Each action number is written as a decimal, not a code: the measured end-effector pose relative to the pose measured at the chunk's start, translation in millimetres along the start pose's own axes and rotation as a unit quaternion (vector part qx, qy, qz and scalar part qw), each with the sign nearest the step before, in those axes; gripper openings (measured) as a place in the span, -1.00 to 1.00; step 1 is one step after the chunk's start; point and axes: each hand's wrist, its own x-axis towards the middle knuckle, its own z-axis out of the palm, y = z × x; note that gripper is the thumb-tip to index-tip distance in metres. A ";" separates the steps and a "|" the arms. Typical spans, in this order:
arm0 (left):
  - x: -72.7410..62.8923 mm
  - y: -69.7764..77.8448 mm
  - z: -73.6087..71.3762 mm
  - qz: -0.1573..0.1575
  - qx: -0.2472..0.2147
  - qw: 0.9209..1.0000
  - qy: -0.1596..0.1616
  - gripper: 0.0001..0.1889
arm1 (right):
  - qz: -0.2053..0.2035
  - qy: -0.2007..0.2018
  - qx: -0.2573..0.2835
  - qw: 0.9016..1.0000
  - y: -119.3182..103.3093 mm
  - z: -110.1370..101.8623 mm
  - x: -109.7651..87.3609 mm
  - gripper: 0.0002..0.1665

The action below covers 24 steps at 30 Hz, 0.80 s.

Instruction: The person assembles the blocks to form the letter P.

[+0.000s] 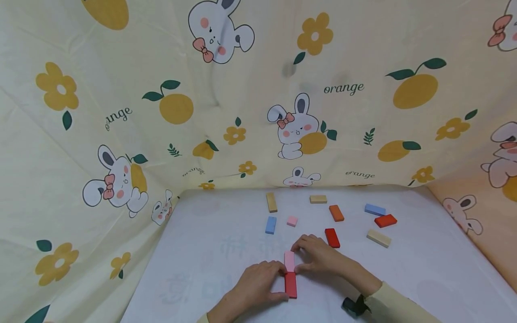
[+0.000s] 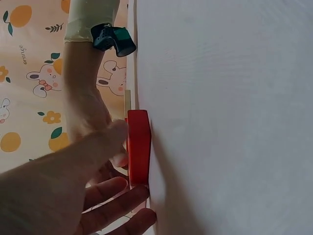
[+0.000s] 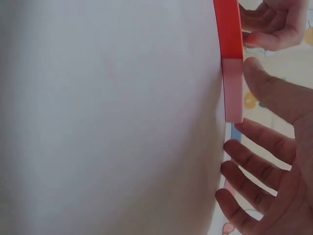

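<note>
In the head view, a red block and a pink block lie end to end on the white table, the pink one farther from me. My left hand holds the red block, thumb by its near end and fingertips where the two blocks meet. My right hand holds the pink block from the right, with its thumb near the joint and index finger at the far end. The right wrist view shows the ends of the pink block and red block touching. Its other fingers are spread beyond.
Loose blocks lie beyond my hands: a blue block, a small pink block, a red block, an orange block and several others farther back and right. A patterned cloth hangs behind the table.
</note>
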 end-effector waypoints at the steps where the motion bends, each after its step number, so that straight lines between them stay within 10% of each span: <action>1: -0.3 -1.4 0.6 0.004 0.000 1.000 0.007 -0.39 | 0.006 -0.003 0.012 1.000 0.9 -0.8 0.1 -0.38; 24: 13.1 -13.4 4.0 0.012 0.032 0.999 0.007 -0.18 | 0.011 0.053 0.079 0.995 14.8 -10.8 60.3 -0.31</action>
